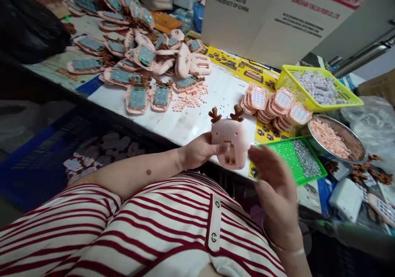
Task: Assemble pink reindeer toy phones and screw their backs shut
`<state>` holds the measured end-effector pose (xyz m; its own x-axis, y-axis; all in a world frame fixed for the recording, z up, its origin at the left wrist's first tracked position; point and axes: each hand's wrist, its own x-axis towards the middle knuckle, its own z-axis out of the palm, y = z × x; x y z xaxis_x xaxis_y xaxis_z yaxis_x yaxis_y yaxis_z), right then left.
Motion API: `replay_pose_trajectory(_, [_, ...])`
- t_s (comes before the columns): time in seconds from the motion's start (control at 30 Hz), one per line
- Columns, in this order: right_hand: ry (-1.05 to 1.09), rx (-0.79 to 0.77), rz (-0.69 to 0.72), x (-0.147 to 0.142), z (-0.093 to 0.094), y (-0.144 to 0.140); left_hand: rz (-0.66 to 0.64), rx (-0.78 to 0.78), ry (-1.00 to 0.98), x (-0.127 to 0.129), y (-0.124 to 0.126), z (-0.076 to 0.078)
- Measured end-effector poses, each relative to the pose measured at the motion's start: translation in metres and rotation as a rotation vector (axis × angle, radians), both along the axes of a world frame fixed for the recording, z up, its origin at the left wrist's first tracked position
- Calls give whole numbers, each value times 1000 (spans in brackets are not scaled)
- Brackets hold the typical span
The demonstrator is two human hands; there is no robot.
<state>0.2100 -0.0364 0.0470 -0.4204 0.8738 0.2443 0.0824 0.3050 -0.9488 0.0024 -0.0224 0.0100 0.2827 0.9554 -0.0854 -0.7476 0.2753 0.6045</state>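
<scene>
My left hand (200, 148) is closed around a pink plastic toy casing (233, 135) with two brown antlers on top. Its back faces me, showing small screw holes and an oblong recess low down. My left thumb lies across its face. Just right of the casing is my right hand (276, 182), blurred by motion, thumb and fingers apart, with nothing visible in it; whether its fingertips touch the casing I cannot tell. Below the hands is the white table edge. Beyond them lie small pink pieces (191, 98) and pink casing halves with grey-green boards (137, 97).
Stacked pink covers (257, 97) stand right of centre. Nearby are a yellow basket (345, 100) of small parts, a green tray (280, 155) of screws and a metal bowl (358, 139) of pink pieces. A large carton (253, 30) stands behind; a blue crate (37, 153) is below left.
</scene>
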Motion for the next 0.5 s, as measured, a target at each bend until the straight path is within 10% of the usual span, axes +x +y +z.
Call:
replay_pose_trajectory(0.23, [-14,-230,81,-61,-49,40,96,84,12,-41,-8,-6])
replay_pose_trajectory(0.5, [-192,-348,333,-91,-37,48,249,15,391,-145,-45,-13])
